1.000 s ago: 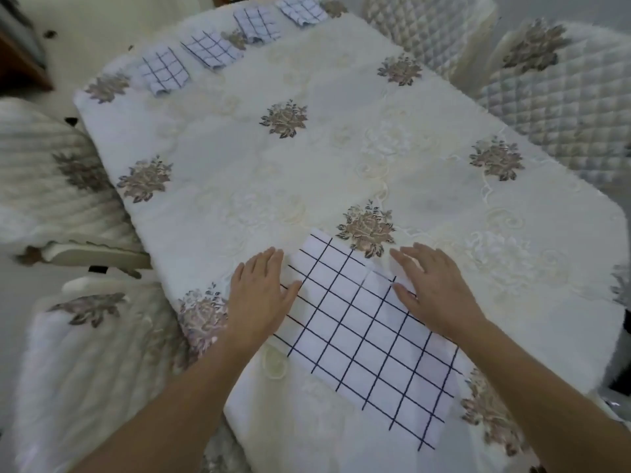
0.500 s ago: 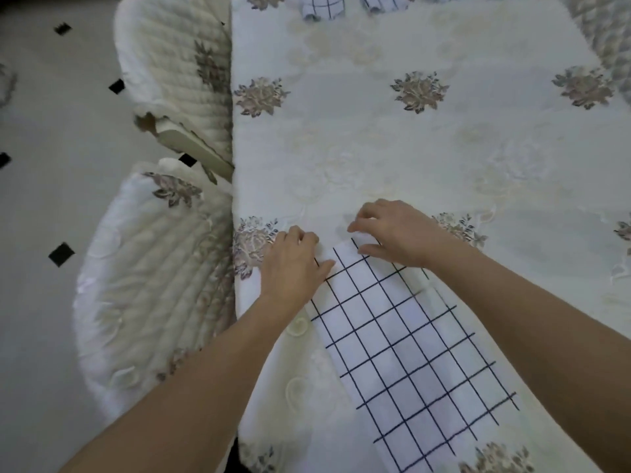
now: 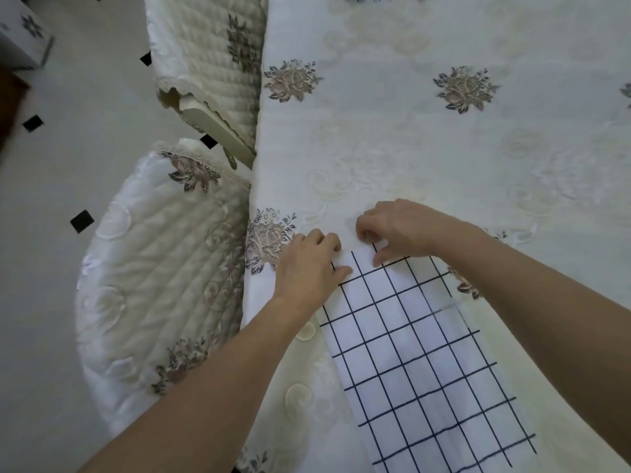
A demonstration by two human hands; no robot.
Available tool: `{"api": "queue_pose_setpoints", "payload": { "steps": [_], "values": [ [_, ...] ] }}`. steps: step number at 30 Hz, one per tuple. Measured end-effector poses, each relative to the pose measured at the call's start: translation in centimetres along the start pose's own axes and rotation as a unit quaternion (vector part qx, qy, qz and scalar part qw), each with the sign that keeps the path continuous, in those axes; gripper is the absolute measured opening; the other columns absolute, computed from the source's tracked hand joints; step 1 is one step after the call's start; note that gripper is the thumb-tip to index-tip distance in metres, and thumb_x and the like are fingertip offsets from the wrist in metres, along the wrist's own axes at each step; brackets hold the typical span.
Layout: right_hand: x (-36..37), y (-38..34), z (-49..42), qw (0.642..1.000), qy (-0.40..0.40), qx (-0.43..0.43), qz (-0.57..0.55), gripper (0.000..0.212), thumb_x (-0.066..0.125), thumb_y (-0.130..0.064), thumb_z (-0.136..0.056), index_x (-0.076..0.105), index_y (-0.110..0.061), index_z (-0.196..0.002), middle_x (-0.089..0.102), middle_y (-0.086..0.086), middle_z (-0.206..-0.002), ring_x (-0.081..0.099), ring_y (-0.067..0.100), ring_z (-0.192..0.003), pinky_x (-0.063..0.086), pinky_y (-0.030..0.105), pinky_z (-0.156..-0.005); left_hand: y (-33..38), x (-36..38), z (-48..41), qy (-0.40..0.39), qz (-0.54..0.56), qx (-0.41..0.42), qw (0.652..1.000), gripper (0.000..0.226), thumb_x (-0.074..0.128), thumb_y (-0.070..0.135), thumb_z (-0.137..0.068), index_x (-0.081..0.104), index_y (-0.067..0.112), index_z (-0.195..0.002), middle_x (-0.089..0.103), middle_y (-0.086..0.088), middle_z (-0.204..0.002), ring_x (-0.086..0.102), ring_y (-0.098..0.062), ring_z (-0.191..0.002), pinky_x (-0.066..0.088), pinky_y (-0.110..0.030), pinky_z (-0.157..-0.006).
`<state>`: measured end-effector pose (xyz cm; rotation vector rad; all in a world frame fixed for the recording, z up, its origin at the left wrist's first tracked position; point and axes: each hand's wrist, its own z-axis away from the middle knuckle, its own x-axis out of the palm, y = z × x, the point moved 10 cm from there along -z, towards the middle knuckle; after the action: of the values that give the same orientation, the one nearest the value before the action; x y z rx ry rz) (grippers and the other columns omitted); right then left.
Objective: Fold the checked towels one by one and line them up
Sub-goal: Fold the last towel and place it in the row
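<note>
Both hands, left (image 3: 309,264) and right (image 3: 397,228), pinch the far corners of a checked towel (image 3: 423,363) lying at the table's (image 3: 444,158) 6 o'clock edge (a fold apparently beginning), the next move likely drawing those corners evenly toward the near end.

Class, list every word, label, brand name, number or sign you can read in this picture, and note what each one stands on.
None: no readable text anywhere in the view.
The checked towel carries only a dark grid, no label showing.
The tablecloth and chair covers carry only flower patterns.
The floor shows only small dark squares.
</note>
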<state>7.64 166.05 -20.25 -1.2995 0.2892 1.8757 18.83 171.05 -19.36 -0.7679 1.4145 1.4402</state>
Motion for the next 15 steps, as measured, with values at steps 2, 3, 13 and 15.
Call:
{"api": "queue_pose_setpoints", "payload": {
  "steps": [2,3,13,15],
  "values": [
    [0.3,0.0,-0.4,1.000,-0.021,-0.001,0.004,0.041,0.077,-0.045,-0.079,0.053,-0.025,-0.105,0.058,-0.011,-0.092,0.053,0.015,-0.092,0.046,0.036,-0.082,0.0,0.1,0.0,0.003,0.006,-0.002,1.000,0.041,0.073,0.049,-0.082,0.062,0.021,-0.111,0.060,0.000,-0.104,0.053,-0.025,-0.094,0.043,-0.037,-0.082],
    [0.4,0.0,-0.6,1.000,-0.030,0.000,0.004,0.039,0.077,-0.046,-0.080,0.053,-0.026,-0.104,0.058,-0.012,-0.089,0.055,0.015,-0.091,0.046,0.036,-0.083,0.0,0.1,0.0,0.003,0.009,-0.002,1.000,0.041,0.073,0.049,-0.083,0.062,0.022,-0.111,0.060,0.001,-0.104,0.052,-0.025,-0.095,0.043,-0.038,-0.083],
    [0.9,0.0,-1.1,0.995,-0.092,0.021,-0.013,0.023,0.070,-0.041,-0.086,0.050,-0.031,-0.092,0.049,-0.014,-0.091,0.053,0.014,-0.091,0.036,0.030,-0.080,-0.1,0.5,-0.6,-0.023,0.033,0.002,0.999,0.039,0.071,0.049,-0.084,0.062,0.025,-0.114,0.058,0.002,-0.107,0.050,-0.023,-0.100,0.043,-0.040,-0.088],
    [0.0,0.4,-0.9,0.993,-0.088,0.041,-0.060,0.020,0.069,-0.034,-0.088,0.051,-0.029,-0.090,0.054,-0.011,-0.090,0.054,0.016,-0.084,0.042,0.031,-0.072,-0.4,0.6,-1.2,-0.045,0.042,0.005,0.998,0.036,0.068,0.046,-0.088,0.064,0.022,-0.115,0.058,0.001,-0.108,0.050,-0.024,-0.103,0.044,-0.041,-0.088]
  ]
}}
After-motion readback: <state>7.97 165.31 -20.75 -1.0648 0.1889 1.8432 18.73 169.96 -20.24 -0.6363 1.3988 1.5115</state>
